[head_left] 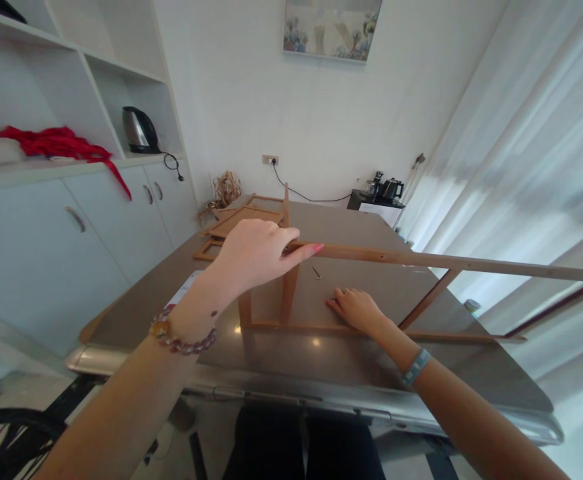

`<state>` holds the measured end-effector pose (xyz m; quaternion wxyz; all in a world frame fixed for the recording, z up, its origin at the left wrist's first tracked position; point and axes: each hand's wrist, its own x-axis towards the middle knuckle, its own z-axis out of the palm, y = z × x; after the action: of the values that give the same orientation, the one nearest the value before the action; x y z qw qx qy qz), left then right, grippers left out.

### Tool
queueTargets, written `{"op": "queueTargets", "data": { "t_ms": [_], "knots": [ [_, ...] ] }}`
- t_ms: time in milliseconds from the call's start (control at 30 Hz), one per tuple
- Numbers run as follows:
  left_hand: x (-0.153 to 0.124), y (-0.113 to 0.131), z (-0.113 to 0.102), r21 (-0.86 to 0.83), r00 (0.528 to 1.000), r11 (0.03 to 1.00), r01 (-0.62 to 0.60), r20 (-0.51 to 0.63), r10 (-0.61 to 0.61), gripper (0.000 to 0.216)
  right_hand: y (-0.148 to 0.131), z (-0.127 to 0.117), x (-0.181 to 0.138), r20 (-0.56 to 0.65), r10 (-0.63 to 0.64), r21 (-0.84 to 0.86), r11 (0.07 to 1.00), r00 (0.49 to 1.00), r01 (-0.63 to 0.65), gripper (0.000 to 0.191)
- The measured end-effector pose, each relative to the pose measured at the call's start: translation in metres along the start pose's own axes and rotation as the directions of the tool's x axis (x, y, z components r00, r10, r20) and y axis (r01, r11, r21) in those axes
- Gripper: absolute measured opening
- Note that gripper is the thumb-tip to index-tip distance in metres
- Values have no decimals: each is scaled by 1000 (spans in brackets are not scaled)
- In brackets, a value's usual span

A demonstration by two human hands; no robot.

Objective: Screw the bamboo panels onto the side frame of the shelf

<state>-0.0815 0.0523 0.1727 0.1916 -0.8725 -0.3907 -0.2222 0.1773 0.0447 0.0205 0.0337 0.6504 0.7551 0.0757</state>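
Observation:
My left hand (258, 250) is closed around the end of the upper rail of a wooden frame (396, 256), close to its corner. The frame stands on its long edge on the table, with crossbars between its upper and lower rails, and reaches past the right side of the view. Palm down, my right hand (358, 309) lies on the tabletop beyond the lower rail, fingers stretched out and thumb apart. A small L-shaped hex key (316, 273) lies on the table just ahead of the right hand, apart from its fingers.
More wooden panels and frame pieces (244, 223) lie at the table's (341, 223) far left. A white sheet of paper (184, 290) is near the left forearm. White cabinets (116, 220) line the left, with a kettle (140, 130) on a shelf. Curtains (536, 147) hang at right.

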Motion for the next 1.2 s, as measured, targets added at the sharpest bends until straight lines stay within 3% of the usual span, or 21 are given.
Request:
{"op": "queueTargets", "data": {
  "t_ms": [200,367,500,600,733,900,1033,1200],
  "knots": [
    [2,-1,0,-7,999,1000,25,20,-25,84,10,5,12,65,-154,-17,988,986,156,37],
    [5,-1,2,-33,997,998,58,44,-57,83,17,4,13,50,-248,13,969,967,248,31],
    [6,-4,1,-112,997,992,52,68,-45,79,9,-8,4,-19,-296,61,953,955,296,31],
    [8,-8,-2,-205,993,978,51,114,-28,77,-4,-18,-9,-189,-325,177,917,927,358,34],
    [14,-14,-5,-291,977,951,101,211,-39,78,-26,-35,-28,-501,-321,260,830,804,494,25],
    [20,-18,-4,-309,962,944,114,271,-27,72,-56,-69,-41,-811,-238,163,786,535,596,20],
    [21,-18,-4,-309,963,947,89,271,-2,72,-74,-94,-32,-909,-194,63,812,370,580,24],
    [22,-22,-2,-325,965,945,22,253,64,77,-81,-102,-10,-944,-213,-49,845,253,532,20]
  ]
}}
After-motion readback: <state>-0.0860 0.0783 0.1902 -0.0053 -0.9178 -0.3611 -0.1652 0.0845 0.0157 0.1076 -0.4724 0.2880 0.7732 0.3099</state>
